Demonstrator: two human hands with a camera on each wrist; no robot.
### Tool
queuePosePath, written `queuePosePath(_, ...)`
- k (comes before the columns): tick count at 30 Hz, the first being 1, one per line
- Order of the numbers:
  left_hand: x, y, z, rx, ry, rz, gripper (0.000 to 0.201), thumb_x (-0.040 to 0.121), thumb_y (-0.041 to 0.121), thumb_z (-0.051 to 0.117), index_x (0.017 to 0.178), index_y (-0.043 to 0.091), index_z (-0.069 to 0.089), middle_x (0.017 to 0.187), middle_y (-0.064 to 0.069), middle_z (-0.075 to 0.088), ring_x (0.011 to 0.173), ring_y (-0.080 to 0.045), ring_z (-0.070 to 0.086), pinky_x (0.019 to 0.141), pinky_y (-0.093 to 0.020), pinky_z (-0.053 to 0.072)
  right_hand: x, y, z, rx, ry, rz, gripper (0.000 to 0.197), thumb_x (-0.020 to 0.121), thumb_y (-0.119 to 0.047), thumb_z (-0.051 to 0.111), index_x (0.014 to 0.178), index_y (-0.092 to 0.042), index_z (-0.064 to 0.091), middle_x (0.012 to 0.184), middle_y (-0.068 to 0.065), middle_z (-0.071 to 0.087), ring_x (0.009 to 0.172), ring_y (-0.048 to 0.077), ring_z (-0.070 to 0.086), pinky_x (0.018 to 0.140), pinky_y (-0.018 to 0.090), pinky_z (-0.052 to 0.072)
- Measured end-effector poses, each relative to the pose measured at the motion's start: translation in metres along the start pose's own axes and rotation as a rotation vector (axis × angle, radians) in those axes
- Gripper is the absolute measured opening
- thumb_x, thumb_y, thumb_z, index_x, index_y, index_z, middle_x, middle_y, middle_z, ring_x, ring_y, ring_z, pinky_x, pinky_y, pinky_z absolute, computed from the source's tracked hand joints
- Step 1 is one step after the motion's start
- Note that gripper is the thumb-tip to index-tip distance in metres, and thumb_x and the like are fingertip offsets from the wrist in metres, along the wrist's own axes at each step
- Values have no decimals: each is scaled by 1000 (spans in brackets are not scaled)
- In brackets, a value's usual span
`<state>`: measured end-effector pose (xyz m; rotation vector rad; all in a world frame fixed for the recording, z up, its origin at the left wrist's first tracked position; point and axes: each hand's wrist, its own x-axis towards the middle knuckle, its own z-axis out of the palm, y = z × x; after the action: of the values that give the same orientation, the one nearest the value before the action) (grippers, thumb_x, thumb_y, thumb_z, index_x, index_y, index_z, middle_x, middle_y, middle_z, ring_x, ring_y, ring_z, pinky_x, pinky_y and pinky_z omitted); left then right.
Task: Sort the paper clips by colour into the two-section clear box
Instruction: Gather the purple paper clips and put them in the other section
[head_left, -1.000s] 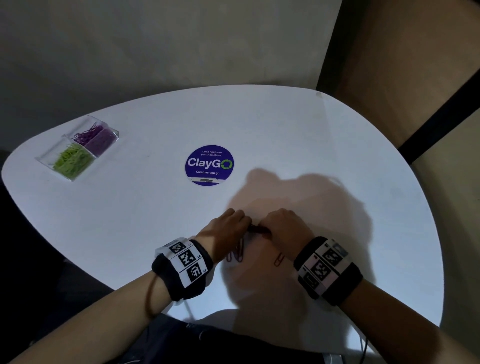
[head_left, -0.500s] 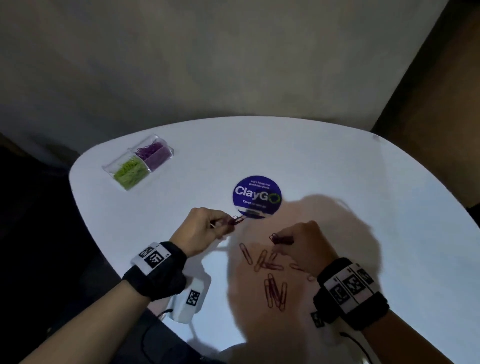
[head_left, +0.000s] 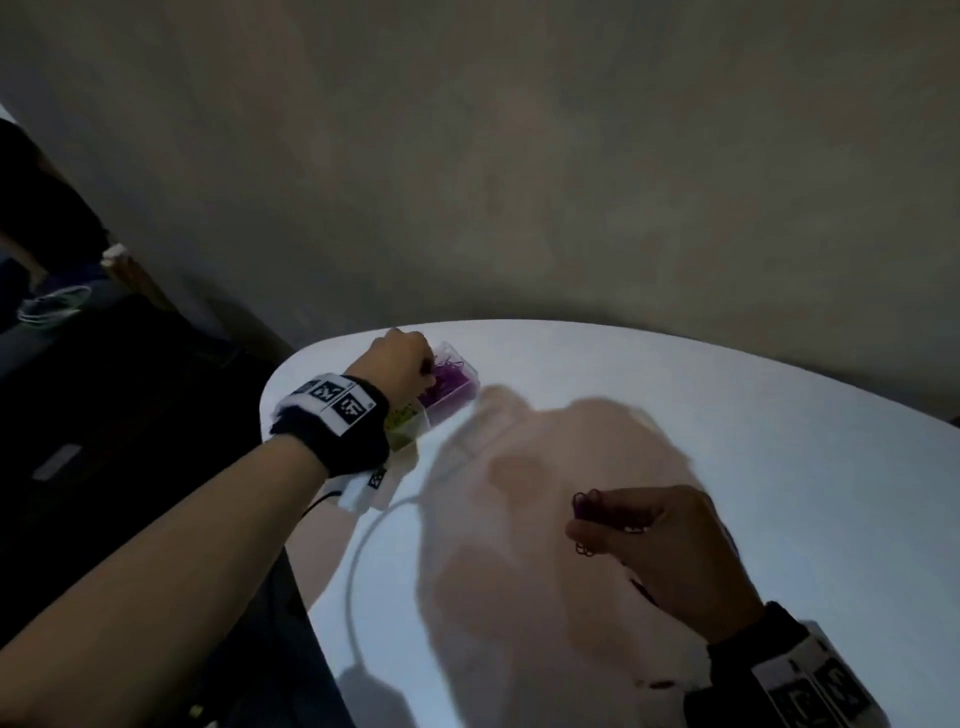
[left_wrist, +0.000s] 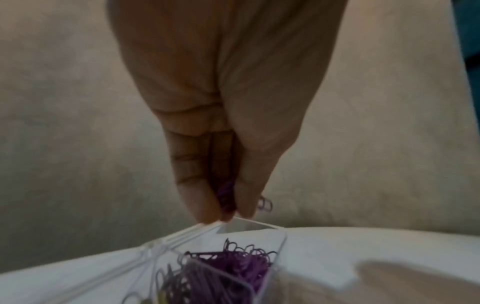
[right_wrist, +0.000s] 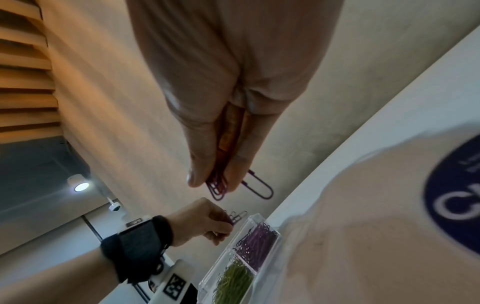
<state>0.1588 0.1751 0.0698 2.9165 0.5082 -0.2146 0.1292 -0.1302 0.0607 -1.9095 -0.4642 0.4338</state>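
Clear glossy plastic box (right_wrist: 270, 240); smooth matt white table (head_left: 675, 395); black cloth wristband (right_wrist: 137, 244); thin wire clips (right_wrist: 255, 239)

black wristbands (head_left: 332, 436) bearing white square-coded tags (head_left: 332, 397).
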Motion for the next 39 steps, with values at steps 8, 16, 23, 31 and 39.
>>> queuePosePath(8, 54, 9, 3, 126, -191, 60, 29, 78, 20, 74, 98, 2, 63, 105, -18, 65, 95, -33, 63, 66, -32, 45, 67, -30, 28, -11, 20, -18, 28, 63, -13, 85, 73, -36, 75, 73, -18, 73, 72, 1, 71, 80, 30, 58)
queuePosePath(16, 14, -46, 9, -289, 181, 80, 18, 87, 15, 61, 100, 14, 72, 96, -6, 73, 85, -23, 66, 82, -31, 50, 189, -60, 84, -291, -147, -147, 25, 69, -16, 83, 92, -9, 77, 81, 5, 74, 72, 4, 62, 68, 19, 49)
queuePosePath(23, -71, -81, 45, -477, 295, 66, 9, 85, 13, 65, 84, 18, 73, 77, 5, 69, 65, -8, 61, 65, -28, 53, 253, -55, 145, -714, -428, -144, 35, 72, -18, 81, 105, -8, 73, 101, 8, 73, 84, 13, 63, 77, 18, 42)
queuePosePath(31, -109, -77, 81, -525, 161, 138, 12, 89, 18, 62, 94, 18, 73, 85, 7, 70, 69, -2, 60, 66, -12, 49, 245, -60, 147, -915, -530, -192, 35, 71, -17, 81, 104, -14, 73, 99, 8, 73, 89, 20, 67, 79, 25, 50)
queuePosePath(39, -123, -55, 82, -517, 157, 180, 11, 89, 18, 62, 91, 18, 72, 83, 6, 70, 69, -5, 60, 65, -20, 51, 217, -55, 112, -530, -377, -195, 34, 81, -14, 72, 115, -12, 68, 114, 3, 69, 102, 10, 64, 88, 14, 42)
